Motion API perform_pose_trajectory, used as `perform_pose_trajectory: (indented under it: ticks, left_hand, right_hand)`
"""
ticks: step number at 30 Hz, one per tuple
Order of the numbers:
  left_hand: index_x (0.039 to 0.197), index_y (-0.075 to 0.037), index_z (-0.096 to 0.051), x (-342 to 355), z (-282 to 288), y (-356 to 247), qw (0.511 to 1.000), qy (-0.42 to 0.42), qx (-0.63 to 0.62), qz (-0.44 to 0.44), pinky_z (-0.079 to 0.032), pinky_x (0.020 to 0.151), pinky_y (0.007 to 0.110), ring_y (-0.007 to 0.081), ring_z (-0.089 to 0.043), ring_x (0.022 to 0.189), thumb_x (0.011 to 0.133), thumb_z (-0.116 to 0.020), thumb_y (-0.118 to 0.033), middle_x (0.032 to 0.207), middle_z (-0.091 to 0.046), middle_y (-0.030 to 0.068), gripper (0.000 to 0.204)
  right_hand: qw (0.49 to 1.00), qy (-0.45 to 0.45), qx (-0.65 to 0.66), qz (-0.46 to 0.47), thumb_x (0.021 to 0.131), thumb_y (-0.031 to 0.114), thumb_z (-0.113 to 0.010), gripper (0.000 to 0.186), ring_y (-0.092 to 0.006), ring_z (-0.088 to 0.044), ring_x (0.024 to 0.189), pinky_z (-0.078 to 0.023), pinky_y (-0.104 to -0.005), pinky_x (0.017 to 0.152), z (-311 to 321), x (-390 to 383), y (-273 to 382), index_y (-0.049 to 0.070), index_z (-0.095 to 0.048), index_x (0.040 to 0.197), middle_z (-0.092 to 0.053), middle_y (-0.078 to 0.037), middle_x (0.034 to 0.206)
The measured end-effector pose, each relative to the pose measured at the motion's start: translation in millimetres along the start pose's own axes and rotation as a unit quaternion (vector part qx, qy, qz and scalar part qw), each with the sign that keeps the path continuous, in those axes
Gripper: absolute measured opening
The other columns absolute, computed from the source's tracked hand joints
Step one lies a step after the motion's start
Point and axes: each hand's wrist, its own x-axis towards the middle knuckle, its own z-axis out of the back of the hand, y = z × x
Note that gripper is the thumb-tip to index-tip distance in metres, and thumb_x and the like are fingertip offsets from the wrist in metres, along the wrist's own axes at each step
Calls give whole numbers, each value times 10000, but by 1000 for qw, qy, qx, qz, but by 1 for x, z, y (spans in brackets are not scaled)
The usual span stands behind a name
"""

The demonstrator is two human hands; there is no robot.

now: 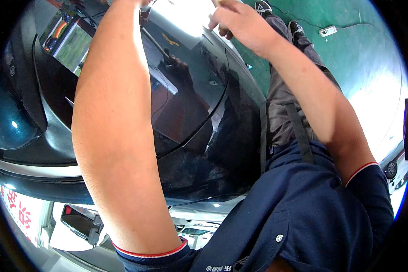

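A glossy dark car (190, 113) fills the middle and left of the head view, with a curved panel seam and bright reflections. My left forearm reaches up across it to my left hand (142, 3), which is mostly cut off at the top edge, so its fingers are hidden. My right hand (231, 22) is at the top centre, near the car's bright, reflective surface, with its fingers curled; what they hold, if anything, is too unclear to name.
On the green floor (349, 54) lie a white power strip (328, 31) and cables. My legs show beside the car. A wheel (391, 169) appears at the right rim. A sign with red characters (20, 208) and a black screen device (77, 222) are at lower left.
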Motion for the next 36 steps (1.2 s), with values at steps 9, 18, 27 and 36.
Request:
perform_pose_trajectory:
  ticks: [9, 18, 27, 36]
  left_hand:
    - [993, -72, -783, -3, 28, -18, 997, 51, -37, 46, -573, 837, 319, 251, -739, 882, 784, -665, -79, 985, -766, 122, 240]
    - [1000, -45, -771, 6, 21, -24, 949, 72, -236, 199, -575, 786, 331, 240, -744, 863, 784, -647, -77, 947, -767, 142, 251]
    - [1008, -31, -770, 5, 71, -62, 925, 34, -220, 309, -573, 756, 386, 304, -739, 826, 815, -676, -138, 917, -752, 209, 240]
    - [995, -59, -785, 4, 45, -38, 921, 33, -245, 300, -574, 748, 408, 316, -736, 794, 816, -681, -126, 913, -756, 202, 217]
  right_hand:
    - [1000, 12, -16, -18, 955, 296, -593, 315, -184, -615, 804, -492, -335, 762, 1, -1, 4, -15, -625, 922, -634, -83, 816]
    - [997, 62, -26, -27, 933, 340, -652, 320, -148, -597, 764, -493, -297, 756, 11, -1, 2, 23, -692, 947, -617, -18, 771]
    - [994, 1, -86, 67, 931, 310, -652, 421, -192, -670, 956, -522, -363, 865, -3, -6, -3, -24, -638, 1187, -711, -135, 1047]
    - [990, -77, -71, 99, 972, 303, -647, 320, -176, -679, 808, -539, -363, 732, -3, 6, -4, -14, -618, 938, -685, -106, 904]
